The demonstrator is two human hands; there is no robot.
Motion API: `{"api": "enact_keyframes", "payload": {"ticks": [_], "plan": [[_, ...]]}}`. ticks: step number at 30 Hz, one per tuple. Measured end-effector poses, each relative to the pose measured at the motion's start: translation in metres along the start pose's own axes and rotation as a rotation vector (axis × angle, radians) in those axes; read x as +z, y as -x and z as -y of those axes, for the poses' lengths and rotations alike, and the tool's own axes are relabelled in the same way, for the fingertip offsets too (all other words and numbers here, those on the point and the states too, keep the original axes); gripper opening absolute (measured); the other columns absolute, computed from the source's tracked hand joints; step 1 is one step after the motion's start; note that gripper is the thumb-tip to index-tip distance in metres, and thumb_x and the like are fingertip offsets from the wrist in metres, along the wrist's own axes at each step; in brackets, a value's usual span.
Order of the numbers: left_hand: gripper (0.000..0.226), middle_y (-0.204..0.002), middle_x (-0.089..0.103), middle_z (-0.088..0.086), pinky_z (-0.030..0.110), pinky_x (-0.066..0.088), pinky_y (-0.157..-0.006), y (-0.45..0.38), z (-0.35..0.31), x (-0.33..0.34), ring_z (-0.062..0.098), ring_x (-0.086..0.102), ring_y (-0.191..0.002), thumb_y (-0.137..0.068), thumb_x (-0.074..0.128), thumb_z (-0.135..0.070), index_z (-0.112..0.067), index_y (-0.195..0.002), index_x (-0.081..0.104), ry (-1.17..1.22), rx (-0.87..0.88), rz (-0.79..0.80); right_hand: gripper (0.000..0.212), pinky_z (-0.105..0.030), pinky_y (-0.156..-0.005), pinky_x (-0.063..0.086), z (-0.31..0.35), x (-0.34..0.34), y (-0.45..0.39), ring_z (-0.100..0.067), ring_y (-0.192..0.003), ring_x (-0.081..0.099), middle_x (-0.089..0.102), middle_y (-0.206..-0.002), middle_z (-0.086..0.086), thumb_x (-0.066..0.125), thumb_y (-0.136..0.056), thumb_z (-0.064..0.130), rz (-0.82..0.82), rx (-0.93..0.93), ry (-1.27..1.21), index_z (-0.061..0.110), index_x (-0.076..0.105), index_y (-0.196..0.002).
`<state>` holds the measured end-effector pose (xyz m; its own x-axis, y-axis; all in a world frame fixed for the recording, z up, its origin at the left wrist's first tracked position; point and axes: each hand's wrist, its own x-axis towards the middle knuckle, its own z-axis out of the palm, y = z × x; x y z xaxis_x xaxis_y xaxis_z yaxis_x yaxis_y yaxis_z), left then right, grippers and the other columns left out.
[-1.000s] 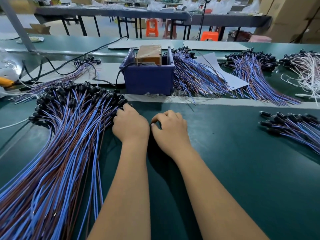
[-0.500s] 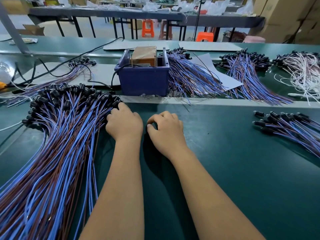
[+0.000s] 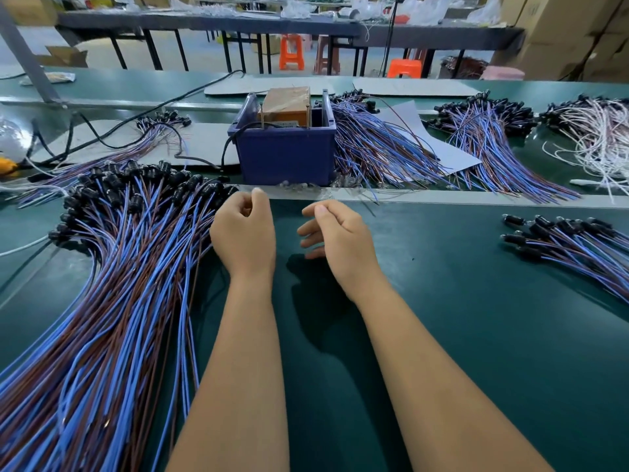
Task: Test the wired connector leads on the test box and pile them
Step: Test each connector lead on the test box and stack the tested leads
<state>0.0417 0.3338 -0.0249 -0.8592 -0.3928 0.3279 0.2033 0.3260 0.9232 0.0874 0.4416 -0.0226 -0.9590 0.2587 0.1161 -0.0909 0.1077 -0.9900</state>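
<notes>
Left hand [image 3: 243, 235]: fingers loosely curled, holding nothing visible.
Right hand [image 3: 335, 233]: fingers relaxed, apart, empty.
Leads [image 3: 112, 267]: large pile on tabletop [image 3: 476, 335], just left of left hand; connectors far end, wires run toward person.
Test box [image 3: 284, 155]: straight ahead of both hands.
Nearer hand: left.

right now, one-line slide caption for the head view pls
Both hands, left hand and right hand, hover empty over the green mat, between the lead pile and blue test box.

Both hands hovered over the green table [image 3: 476, 335]: left hand [image 3: 243, 233] loosely curled beside the lead pile [image 3: 112, 284], right hand [image 3: 335, 235] relaxed.
</notes>
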Motion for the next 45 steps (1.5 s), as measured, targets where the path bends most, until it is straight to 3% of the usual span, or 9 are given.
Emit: {"api": "enact_keyframes", "payload": {"ticks": [5,9,13,22,26,30,37,41,45], "plan": [[0.043,-0.046,0.037,-0.012,0.030,0.030,-0.054,0.018,-0.026,0.019,0.006,0.032,-0.050,-0.087,0.054,-0.028,-0.028,-0.046,0.040,0.364,0.098,0.085,0.042,-0.024,-0.060,0.054,0.002,0.004,-0.004,-0.013,-0.066,0.065,0.069,-0.076,-0.005,0.027,-0.107,0.036,0.202,0.177,-0.300,0.016,0.064,-0.101],[0.034,-0.051,0.041,-0.011,0.031,0.033,-0.055,0.045,-0.042,0.038,0.008,0.037,-0.054,-0.085,0.057,-0.024,-0.020,-0.053,0.046,0.427,0.181,0.290,0.057,-0.040,-0.097,0.050,0.001,-0.008,-0.010,-0.027,-0.102,0.063,0.067,-0.104,-0.014,0.024,-0.105,0.047,0.258,0.231,-0.662,0.007,0.063,-0.112],[0.035,-0.054,0.042,-0.004,0.024,0.030,-0.052,0.054,-0.048,0.041,0.008,0.035,-0.055,-0.082,0.058,-0.019,-0.021,-0.050,0.045,0.554,0.091,0.565,0.058,-0.043,-0.105,0.041,0.000,-0.021,-0.013,-0.031,-0.099,0.059,0.056,-0.103,-0.024,0.026,-0.102,0.051,0.168,0.312,-0.930,0.003,0.058,-0.102],[0.029,-0.059,0.032,0.000,0.028,0.021,-0.056,0.041,-0.034,0.025,0.011,0.027,-0.053,-0.075,0.049,-0.031,-0.021,-0.048,0.053,0.350,-0.273,1.303,0.050,-0.019,-0.041,0.031,0.002,-0.039,-0.017,-0.011,-0.042,0.037,0.040,-0.057,0.001,0.035,-0.104,0.042,-0.241,0.325,-0.647,0.011,0.059,-0.072],[0.041,-0.054,0.030,-0.004,0.027,0.015,-0.051,0.026,-0.029,0.018,0.010,0.024,-0.050,-0.092,0.043,-0.031,-0.020,-0.053,0.051,0.555,-0.416,1.050,0.051,-0.023,-0.044,0.027,0.001,-0.040,-0.017,-0.010,-0.042,0.031,0.037,-0.048,0.003,0.036,-0.105,0.031,-0.283,0.121,-0.366,0.011,0.052,-0.061],[0.040,-0.065,0.056,0.001,0.023,0.040,-0.052,0.015,-0.025,0.019,0.013,0.047,-0.057,-0.104,0.033,-0.034,-0.012,-0.084,0.059,0.650,-0.594,0.671,0.046,-0.014,-0.035,0.018,0.008,-0.044,-0.007,-0.007,-0.030,0.023,0.030,-0.039,0.005,0.032,-0.105,0.035,0.308,0.291,-0.531,0.011,0.052,-0.071],[0.021,-0.061,0.069,-0.003,0.021,0.046,-0.050,0.008,-0.022,0.020,0.010,0.057,-0.052,-0.108,0.031,-0.030,-0.019,-0.103,0.048,0.738,-0.578,0.524,0.051,-0.017,-0.036,0.037,0.017,-0.032,0.015,-0.010,-0.034,0.046,0.053,-0.048,-0.001,0.025,-0.105,0.040,1.156,0.461,0.089,0.007,0.060,-0.089],[0.027,-0.077,0.076,-0.002,0.025,0.053,-0.064,0.008,-0.018,0.012,0.012,0.066,-0.071,-0.107,0.031,-0.015,-0.017,-0.104,0.058,0.687,-0.438,0.668,0.067,-0.024,-0.054,0.054,0.015,-0.031,0.010,-0.018,-0.057,0.065,0.069,-0.080,-0.013,0.018,-0.099,0.058,1.042,0.503,-0.111,0.007,0.061,-0.091],[0.029,-0.100,0.075,0.003,0.029,0.051,-0.055,0.018,-0.022,0.011,0.023,0.061,-0.074,-0.105,0.036,-0.023,-0.017,-0.109,0.064,0.624,-0.422,0.914,0.053,-0.024,-0.051,0.048,0.006,-0.030,0.002,-0.019,-0.055,0.059,0.064,-0.070,-0.011,0.036,-0.102,0.050,0.549,0.335,-0.318,0.009,0.061,-0.079]]}}
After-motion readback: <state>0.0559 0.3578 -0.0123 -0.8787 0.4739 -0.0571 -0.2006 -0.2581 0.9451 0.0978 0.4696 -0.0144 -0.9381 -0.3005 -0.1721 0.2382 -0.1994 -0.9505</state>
